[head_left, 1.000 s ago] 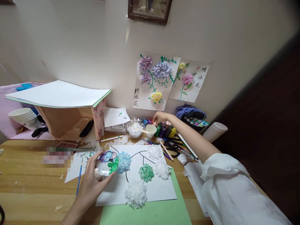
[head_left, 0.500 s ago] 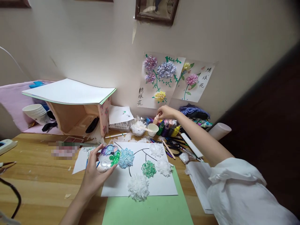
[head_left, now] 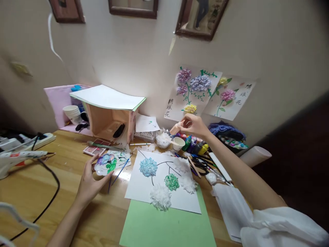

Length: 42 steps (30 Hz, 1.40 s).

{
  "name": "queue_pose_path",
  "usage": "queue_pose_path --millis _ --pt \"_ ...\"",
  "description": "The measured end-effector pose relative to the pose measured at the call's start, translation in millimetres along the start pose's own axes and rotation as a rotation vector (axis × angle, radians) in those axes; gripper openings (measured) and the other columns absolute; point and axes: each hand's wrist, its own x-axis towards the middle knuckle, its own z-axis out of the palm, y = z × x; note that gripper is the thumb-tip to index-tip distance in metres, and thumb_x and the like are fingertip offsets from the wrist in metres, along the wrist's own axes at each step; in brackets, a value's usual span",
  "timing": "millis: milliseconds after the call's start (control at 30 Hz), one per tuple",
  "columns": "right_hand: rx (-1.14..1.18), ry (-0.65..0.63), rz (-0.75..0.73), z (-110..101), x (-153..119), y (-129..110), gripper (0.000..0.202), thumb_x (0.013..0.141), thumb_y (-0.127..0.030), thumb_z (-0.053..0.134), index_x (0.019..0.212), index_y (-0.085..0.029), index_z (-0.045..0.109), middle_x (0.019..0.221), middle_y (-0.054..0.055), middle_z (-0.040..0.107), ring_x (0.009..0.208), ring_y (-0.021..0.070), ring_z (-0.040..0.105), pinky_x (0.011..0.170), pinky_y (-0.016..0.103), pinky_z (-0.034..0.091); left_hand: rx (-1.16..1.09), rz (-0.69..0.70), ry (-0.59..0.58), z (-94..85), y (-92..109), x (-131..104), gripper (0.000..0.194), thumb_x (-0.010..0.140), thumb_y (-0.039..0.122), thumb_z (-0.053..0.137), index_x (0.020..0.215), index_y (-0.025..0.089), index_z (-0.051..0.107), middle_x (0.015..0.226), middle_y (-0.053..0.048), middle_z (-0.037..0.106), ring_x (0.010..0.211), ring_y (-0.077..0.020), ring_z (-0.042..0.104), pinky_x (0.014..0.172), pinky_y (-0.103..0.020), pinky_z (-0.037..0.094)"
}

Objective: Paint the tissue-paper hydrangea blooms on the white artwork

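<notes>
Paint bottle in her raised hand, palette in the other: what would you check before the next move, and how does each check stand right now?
1. Paint bottle held by the right hand: ok.
2. Bottle's cap off: cannot tell.
3. Palette steadied by the left hand: ok.
4. Bottle above the palette: not ok; it is over the paper cup.
5. Paintbrush clear of the flower sheet: ok.

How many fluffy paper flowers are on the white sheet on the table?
5: blue one upper left, green one in the middle, white ones at bottom, right and upper right.
</notes>
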Motion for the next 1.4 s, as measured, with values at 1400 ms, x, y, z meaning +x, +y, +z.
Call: queue_pose_path --millis 1400 --pt "0.323 -0.332 -0.033 197.8 -6.8 -196.5 0.039 0.071 -0.051 0.068 0.069 -0.021 0.044 0.062 -0.006 0.047 0.058 0.0103 0.041 0.052 0.022 0.026 0.023 0.279 -0.443 -28.9 -2.6 42.9 0.022 0.079 0.034 0.068 0.096 0.019 0.069 0.101 -0.007 0.07 0.099 -0.025 0.059 0.09 -0.038 0.043"
